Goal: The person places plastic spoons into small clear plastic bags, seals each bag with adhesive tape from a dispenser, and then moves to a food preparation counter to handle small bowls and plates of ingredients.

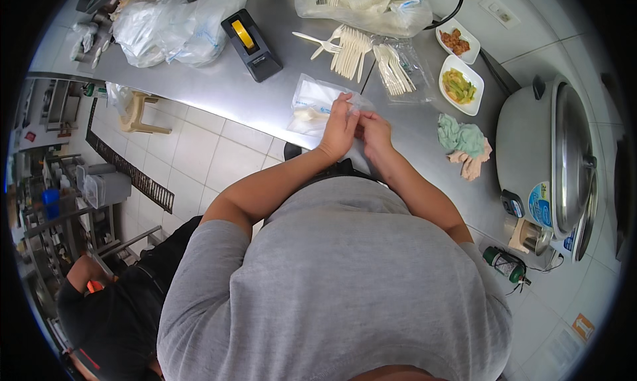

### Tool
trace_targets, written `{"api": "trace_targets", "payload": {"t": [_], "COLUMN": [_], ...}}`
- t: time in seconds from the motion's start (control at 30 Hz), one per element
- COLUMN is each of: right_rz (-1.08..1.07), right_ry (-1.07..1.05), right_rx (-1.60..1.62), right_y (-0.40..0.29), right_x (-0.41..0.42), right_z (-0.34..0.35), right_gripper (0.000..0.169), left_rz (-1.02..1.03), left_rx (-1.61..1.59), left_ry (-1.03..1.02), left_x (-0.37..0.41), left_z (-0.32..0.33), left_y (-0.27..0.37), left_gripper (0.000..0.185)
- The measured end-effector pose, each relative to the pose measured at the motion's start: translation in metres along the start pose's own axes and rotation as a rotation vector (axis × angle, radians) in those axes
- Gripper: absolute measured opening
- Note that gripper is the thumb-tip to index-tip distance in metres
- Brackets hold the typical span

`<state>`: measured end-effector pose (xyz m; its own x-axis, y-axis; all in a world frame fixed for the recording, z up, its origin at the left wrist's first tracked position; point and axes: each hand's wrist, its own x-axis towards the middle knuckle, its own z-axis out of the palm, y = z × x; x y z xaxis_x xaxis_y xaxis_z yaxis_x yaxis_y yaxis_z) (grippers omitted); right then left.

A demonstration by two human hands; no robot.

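Observation:
A clear plastic packet (311, 99) with blue print lies on the steel counter before me. Inside or under its film show a white napkin-like sheet and the pale head of a plastic spoon (308, 114). My left hand (340, 126) rests over the packet's right part, fingers stretched forward and thumb against the film. Close against it, my right hand (374, 131) has its fingertips bent together at the packet's right end. The fingers hide what exactly is pinched there. Just beyond lie a pile of cream plastic forks (351, 52) and an opened clear sleeve of more forks (394, 70).
A tape dispenser (251, 45) and white plastic bags (164, 27) stand at left. A bag of containers (363, 5) is at the back. To the right are two food dishes (460, 102), cloths (463, 139) and a large cooker (527, 152). Another person (119, 311) is behind left.

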<state>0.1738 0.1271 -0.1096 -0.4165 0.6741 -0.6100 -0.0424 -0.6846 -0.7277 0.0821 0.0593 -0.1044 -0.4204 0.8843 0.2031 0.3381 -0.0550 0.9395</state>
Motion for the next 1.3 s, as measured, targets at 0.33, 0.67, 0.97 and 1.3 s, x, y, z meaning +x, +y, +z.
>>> {"api": "trace_targets", "payload": {"t": [0.33,0.67,0.97,1.3], "right_rz": [-0.327,-0.294,-1.156,-1.094], "right_ry": [-0.030,-0.085,0.058,0.271], "right_rx": [-0.243,-0.929,-1.047,-0.836], "right_y": [-0.010,-0.038,-0.039,-0.036], "right_x": [-0.027,-0.031,0.010,-0.018], "right_z": [-0.036,-0.110,-0.069,-0.060], "right_gripper": [0.021,0.023,0.017,0.018], "left_rz": [0.208,0.191,0.240,0.124], "left_rx": [0.800,0.868,0.880,0.983], "left_ry": [-0.252,-0.306,-0.340,-0.308], "left_x": [0.004,0.005,0.005,0.005], "left_z": [-0.096,-0.094,-0.089,-0.080], "left_y": [-0.027,-0.026,-0.023,-0.009], "left_gripper": [0.066,0.086,0.087,0.091]}}
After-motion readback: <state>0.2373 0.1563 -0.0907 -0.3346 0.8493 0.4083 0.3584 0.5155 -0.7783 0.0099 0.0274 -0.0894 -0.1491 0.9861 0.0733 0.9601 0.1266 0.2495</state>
